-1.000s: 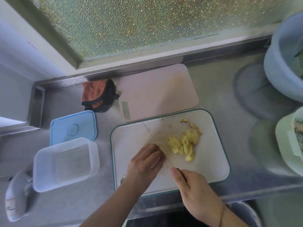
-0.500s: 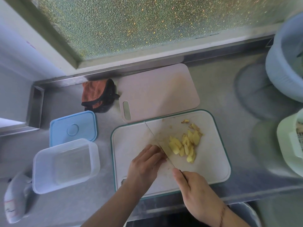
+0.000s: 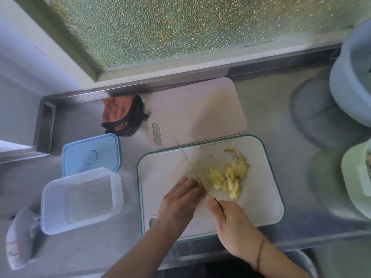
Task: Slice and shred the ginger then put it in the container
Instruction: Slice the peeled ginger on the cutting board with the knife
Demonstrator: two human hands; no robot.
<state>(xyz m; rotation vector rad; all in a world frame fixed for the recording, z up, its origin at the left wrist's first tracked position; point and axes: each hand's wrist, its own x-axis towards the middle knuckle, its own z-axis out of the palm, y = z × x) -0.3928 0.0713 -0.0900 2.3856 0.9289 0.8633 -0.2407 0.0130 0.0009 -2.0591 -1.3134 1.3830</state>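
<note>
left hand (image 3: 181, 199) pins ginger piece | right hand (image 3: 230, 219) grips knife (image 3: 189, 161) | slices (image 3: 228, 178) right of blade

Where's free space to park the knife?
Bare: left half of the white board, and the pink board. Counter strip between the white board and the green tub is free. Crowded: around the ginger slices and both hands.

Steel counter (image 3: 271, 109): boards, container, lid.

Home kitchen: my steel worktop (image 3: 271, 109) under a frosted window (image 3: 180, 27), cutting boards (image 3: 261, 197), food container (image 3: 80, 199), dishcloth (image 3: 120, 113).
</note>
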